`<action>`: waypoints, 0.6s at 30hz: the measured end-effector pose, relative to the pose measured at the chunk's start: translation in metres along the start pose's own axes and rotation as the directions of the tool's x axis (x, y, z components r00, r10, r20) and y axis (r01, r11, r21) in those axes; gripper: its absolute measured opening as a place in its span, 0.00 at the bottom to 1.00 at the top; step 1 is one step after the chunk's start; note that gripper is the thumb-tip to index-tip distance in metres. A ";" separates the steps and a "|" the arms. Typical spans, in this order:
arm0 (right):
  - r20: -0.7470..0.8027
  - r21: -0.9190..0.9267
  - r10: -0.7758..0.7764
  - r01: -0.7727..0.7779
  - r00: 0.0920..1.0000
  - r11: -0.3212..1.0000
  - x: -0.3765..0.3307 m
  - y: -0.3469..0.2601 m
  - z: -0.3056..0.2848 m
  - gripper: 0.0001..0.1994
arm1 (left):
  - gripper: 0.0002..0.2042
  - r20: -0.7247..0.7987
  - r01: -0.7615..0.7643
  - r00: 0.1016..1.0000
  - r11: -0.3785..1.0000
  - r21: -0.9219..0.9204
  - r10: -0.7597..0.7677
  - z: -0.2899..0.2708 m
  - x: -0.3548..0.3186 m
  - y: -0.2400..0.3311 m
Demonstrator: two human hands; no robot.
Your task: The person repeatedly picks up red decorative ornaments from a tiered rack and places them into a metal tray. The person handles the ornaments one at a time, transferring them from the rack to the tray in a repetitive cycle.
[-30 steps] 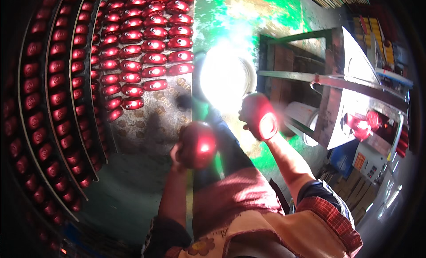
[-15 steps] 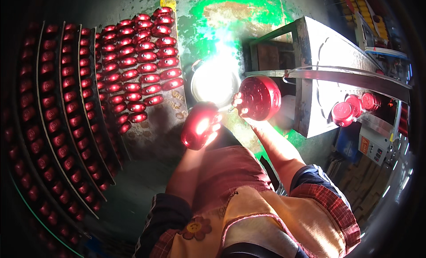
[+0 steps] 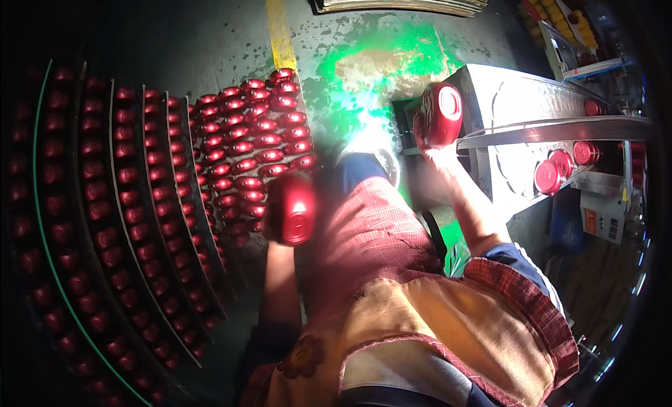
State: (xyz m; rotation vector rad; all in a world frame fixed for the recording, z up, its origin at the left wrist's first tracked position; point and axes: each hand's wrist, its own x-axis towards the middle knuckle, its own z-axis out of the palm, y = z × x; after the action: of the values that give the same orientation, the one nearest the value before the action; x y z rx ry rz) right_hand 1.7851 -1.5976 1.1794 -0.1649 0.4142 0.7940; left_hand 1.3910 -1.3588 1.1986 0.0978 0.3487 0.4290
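Note:
My right hand is raised at the near end of the metal stand, closed round a shiny red flattened bottle. One end of that bottle, with a pale round ring, faces up. On the left, a similar red bottle sits in my left hand, beside the rows on the floor. Most of the left fingers are hidden behind it, and it is slightly blurred. Several rows of the same red bottles stand on the floor just past the left hand.
More red bottles fill long rows between thin dividers at left. A metal stand at right carries a curved rail and a few red bottles. Stacked flat sheets lie at the far edge. A bright pail rim shows by my leg.
My body has turned left. The right hand has lifted its bottle up by the stand, and the left hand has carried its bottle left, away from the bright round pail toward the floor rows.

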 end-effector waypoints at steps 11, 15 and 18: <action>0.015 0.058 -0.001 0.000 1.000 0.998 0.097 -0.027 0.092 0.08 | 0.28 0.300 -0.215 0.937 0.973 0.086 0.181 0.020 -0.033 0.070; 0.105 -0.002 0.138 -0.139 0.985 0.990 0.162 -0.023 0.103 0.09 | 0.28 0.190 -0.193 0.965 0.980 0.042 0.182 0.027 0.023 0.074; 0.167 -0.048 0.167 -0.161 0.972 0.986 0.235 -0.041 0.109 0.15 | 0.28 0.138 -0.020 0.990 1.000 0.007 0.019 0.060 0.156 0.082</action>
State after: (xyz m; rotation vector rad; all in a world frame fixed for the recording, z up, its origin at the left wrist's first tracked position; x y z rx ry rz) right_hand 1.9942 -1.4389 1.1792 -0.0942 0.2538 0.9711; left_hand 1.5133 -1.2200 1.2200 0.1383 0.2134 0.4373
